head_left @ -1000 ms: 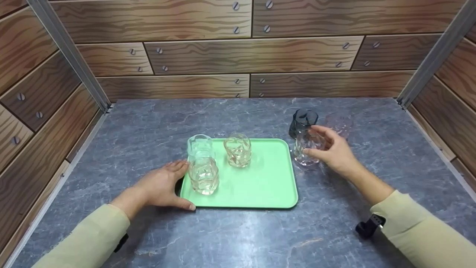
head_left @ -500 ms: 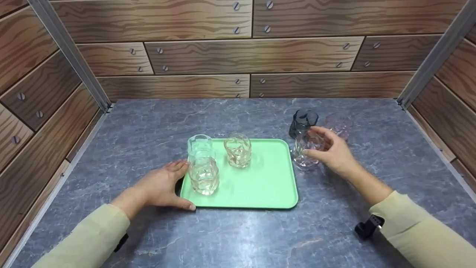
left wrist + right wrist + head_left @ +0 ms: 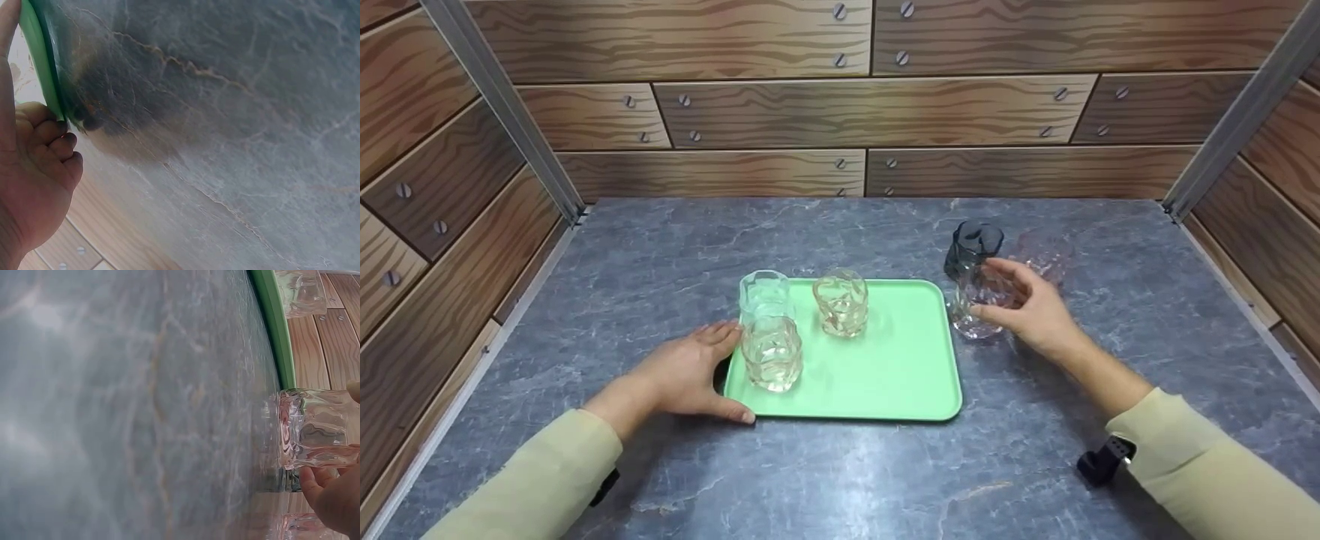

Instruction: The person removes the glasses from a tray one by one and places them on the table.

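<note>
My right hand [image 3: 1042, 311] holds a clear, faintly pink drinking glass [image 3: 979, 311] between thumb and fingers. It stands upright on the table, just off the right edge of a green tray [image 3: 885, 375]. In the right wrist view the glass [image 3: 320, 424] appears sideways, its base at the tabletop. My left hand [image 3: 682, 375] grips the tray's near left corner, thumb at the front edge, curled fingers at the left side. On the tray stand a pale blue glass [image 3: 763, 296], a clear glass [image 3: 772, 360] and a pale amber glass [image 3: 840, 304].
Behind the held glass stands a dark grey glass [image 3: 975, 244]. To its right is a pale pink glass [image 3: 1046, 251], partly behind my right hand. Wood-patterned walls [image 3: 840, 112] enclose the marbled grey table [image 3: 810, 480] at the back and both sides.
Both hands, the tray and the glasses hold nearly the same places. The right hand has kept its hold on the glass, with only a very slight shift.
</note>
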Demonstrator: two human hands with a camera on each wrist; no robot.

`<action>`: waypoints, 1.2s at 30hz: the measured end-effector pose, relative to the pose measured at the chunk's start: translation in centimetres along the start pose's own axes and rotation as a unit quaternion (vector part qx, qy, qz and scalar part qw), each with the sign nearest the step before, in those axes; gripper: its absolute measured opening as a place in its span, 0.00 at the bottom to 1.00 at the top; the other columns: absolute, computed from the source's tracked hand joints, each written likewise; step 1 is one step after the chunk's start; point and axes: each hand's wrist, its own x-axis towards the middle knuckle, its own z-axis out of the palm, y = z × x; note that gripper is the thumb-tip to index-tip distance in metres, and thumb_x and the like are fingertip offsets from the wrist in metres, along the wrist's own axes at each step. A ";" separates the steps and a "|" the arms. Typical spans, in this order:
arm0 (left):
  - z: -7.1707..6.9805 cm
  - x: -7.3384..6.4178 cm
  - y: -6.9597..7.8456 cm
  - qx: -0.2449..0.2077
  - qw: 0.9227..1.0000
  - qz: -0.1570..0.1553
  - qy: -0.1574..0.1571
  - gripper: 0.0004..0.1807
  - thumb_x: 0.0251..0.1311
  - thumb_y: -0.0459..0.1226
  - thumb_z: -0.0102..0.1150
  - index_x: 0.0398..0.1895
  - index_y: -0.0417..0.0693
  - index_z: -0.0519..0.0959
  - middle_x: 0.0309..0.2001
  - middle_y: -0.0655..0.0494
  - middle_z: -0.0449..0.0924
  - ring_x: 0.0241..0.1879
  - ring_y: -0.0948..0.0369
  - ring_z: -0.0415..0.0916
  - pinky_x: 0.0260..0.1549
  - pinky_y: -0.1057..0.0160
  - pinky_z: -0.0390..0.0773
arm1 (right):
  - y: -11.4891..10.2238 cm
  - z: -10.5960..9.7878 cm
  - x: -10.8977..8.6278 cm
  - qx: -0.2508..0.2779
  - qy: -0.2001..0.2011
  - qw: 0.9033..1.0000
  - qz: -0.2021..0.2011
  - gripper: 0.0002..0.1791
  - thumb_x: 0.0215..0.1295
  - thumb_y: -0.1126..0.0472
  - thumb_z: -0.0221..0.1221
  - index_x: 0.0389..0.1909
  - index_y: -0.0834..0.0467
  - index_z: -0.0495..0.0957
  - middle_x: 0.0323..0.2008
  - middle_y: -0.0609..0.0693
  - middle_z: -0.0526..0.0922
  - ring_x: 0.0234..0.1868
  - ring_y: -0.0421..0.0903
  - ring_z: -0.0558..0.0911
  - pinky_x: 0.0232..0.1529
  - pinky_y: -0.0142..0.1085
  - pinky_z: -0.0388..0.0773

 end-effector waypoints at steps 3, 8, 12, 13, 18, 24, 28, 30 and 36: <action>-0.1 0.0 0.0 0.001 1.000 -0.003 -0.002 0.78 0.43 0.81 0.65 0.84 0.34 0.53 0.82 0.34 0.52 0.80 0.37 0.52 0.77 0.40 0.58 | -0.1 -0.1 0.0 0.002 -0.007 1.000 -0.005 0.46 0.63 0.67 0.74 0.78 0.67 0.62 0.75 0.64 0.71 0.73 0.61 0.72 0.73 0.46 0.70; -0.1 0.0 -0.1 0.002 1.000 -0.002 -0.003 0.78 0.43 0.81 0.65 0.84 0.34 0.53 0.83 0.34 0.51 0.81 0.37 0.51 0.78 0.39 0.57 | -1.1 -0.6 -0.1 -0.013 -0.010 1.000 -0.014 0.46 0.63 0.65 0.75 0.78 0.68 0.62 0.75 0.66 0.69 0.75 0.62 0.69 0.76 0.54 0.65; -0.2 -0.1 -0.1 0.002 1.000 -0.001 0.000 0.79 0.42 0.82 0.64 0.84 0.34 0.53 0.82 0.34 0.51 0.81 0.37 0.52 0.78 0.39 0.56 | -2.6 -0.9 0.0 -0.042 0.012 0.999 -0.033 0.47 0.63 0.63 0.76 0.78 0.67 0.63 0.74 0.66 0.70 0.75 0.62 0.70 0.76 0.58 0.64; -0.2 -0.1 -0.1 0.001 1.000 -0.002 -0.001 0.79 0.42 0.82 0.65 0.84 0.35 0.53 0.83 0.35 0.51 0.81 0.38 0.51 0.78 0.40 0.56 | -3.1 -0.9 0.0 -0.046 0.018 0.998 -0.039 0.47 0.62 0.63 0.76 0.78 0.67 0.64 0.74 0.65 0.71 0.74 0.61 0.70 0.76 0.58 0.65; -0.2 -0.1 -0.1 -0.002 1.000 -0.001 0.001 0.79 0.42 0.81 0.65 0.84 0.35 0.53 0.83 0.35 0.51 0.81 0.38 0.51 0.78 0.40 0.56 | -5.7 -0.1 0.2 -0.045 0.036 0.996 -0.073 0.45 0.61 0.64 0.77 0.77 0.64 0.68 0.72 0.61 0.74 0.73 0.57 0.72 0.75 0.53 0.67; -0.1 -0.1 0.0 -0.006 1.000 -0.004 0.002 0.78 0.42 0.81 0.66 0.84 0.35 0.53 0.83 0.35 0.51 0.81 0.38 0.52 0.77 0.39 0.57 | -8.2 2.7 0.9 -0.027 0.011 0.995 -0.097 0.44 0.60 0.62 0.78 0.76 0.62 0.69 0.72 0.56 0.75 0.73 0.53 0.73 0.77 0.47 0.66; 0.0 0.0 0.0 -0.006 1.000 -0.003 -0.001 0.78 0.42 0.81 0.65 0.84 0.35 0.53 0.83 0.35 0.51 0.81 0.38 0.51 0.78 0.40 0.56 | -9.0 5.1 1.8 -0.008 -0.007 0.994 -0.112 0.44 0.60 0.63 0.78 0.76 0.62 0.69 0.73 0.55 0.74 0.73 0.52 0.73 0.77 0.46 0.66; 0.0 0.1 0.0 -0.005 1.000 -0.002 -0.003 0.79 0.42 0.82 0.65 0.84 0.35 0.53 0.83 0.35 0.50 0.81 0.38 0.51 0.78 0.40 0.55 | -9.3 6.4 2.3 0.006 -0.013 0.993 -0.116 0.44 0.59 0.63 0.78 0.76 0.61 0.69 0.72 0.54 0.75 0.73 0.53 0.73 0.76 0.47 0.67; 0.0 0.1 -0.1 -0.004 1.000 -0.004 -0.005 0.79 0.41 0.82 0.64 0.84 0.35 0.53 0.83 0.35 0.50 0.81 0.38 0.51 0.79 0.41 0.54 | -9.3 10.2 3.5 0.034 -0.038 0.994 -0.096 0.48 0.57 0.58 0.80 0.77 0.59 0.68 0.72 0.52 0.75 0.72 0.52 0.74 0.75 0.45 0.68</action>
